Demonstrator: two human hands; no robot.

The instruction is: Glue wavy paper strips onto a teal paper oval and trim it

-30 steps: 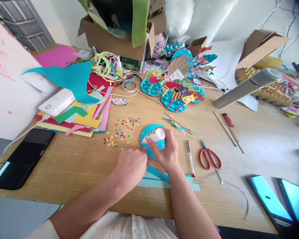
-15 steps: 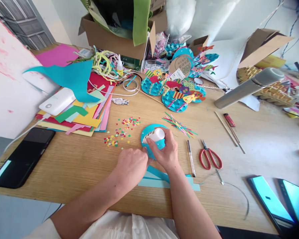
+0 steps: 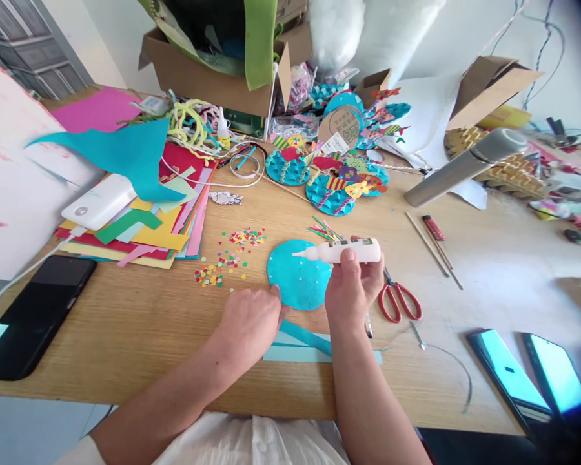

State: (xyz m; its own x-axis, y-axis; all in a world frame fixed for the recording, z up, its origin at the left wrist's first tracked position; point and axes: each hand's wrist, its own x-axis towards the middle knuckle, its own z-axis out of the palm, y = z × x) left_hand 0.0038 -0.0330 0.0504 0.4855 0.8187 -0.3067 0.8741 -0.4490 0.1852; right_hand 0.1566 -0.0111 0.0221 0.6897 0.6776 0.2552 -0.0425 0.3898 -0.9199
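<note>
While the right hand (image 3: 353,287) is wrapped around a white bottle (image 3: 365,250), thumb along its side, the left hand (image 3: 252,316) sits apart from it, knuckles up and fingers curled, its tip end against the lower left rim of a blue disc (image 3: 297,284). From where I stand I can't tell whether those hidden fingers pinch the rim or only press it. The disc lies flat on the surface (image 3: 164,349), between the scattered confetti (image 3: 215,278) and the red-handled scissors (image 3: 392,307), just beyond the pale blue paper strips (image 3: 295,353). Small white dots speckle it, glue by my guess. The bottle is held nearly level, its nozzle (image 3: 300,254) over the disc's upper part; whether the tip touches is unclear. To dot neatly, I'd tip the nozzle down, squeeze lightly, and lift away cleanly after each drop. I'd space the dots evenly, keep the right wrist off the wet ones, and steady the disc by its edge alone.
</note>
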